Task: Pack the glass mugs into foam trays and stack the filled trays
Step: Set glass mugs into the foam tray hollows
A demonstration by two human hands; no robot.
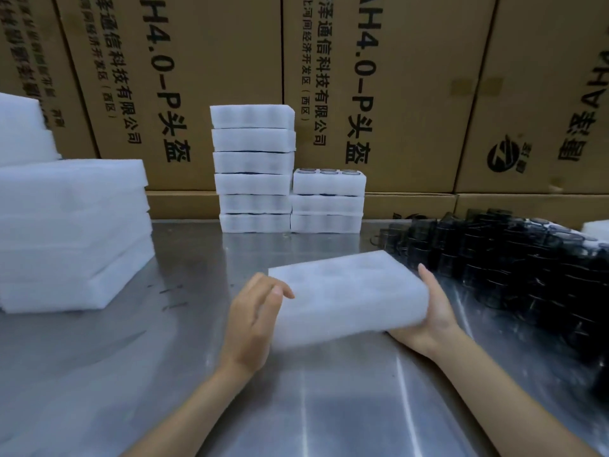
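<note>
A white foam tray point(346, 295) is being held just above the shiny metal worktop point(131, 374), tipped so its far end is sitting higher than its near end. Round hollows can be seen in its top, and they are looking bare. The right hand point(428, 311) is being curled around the tray's right side, with the thumb lying along the top edge and the fingers tucked underneath. The left hand point(253, 315) is being kept at the tray's left side, its fingers loosely bent and only their tips touching the foam. Both arms are being stretched forward from the near edge of the worktop.

To the right of the tray, a heap of dark glass mugs point(510, 265) is lying on the worktop. Behind the tray, two stacks of filled trays point(253, 169) are standing side by side against brown cardboard boxes point(395, 94). Far to the left of the tray, a pile of big foam sheets point(72, 232) is resting.
</note>
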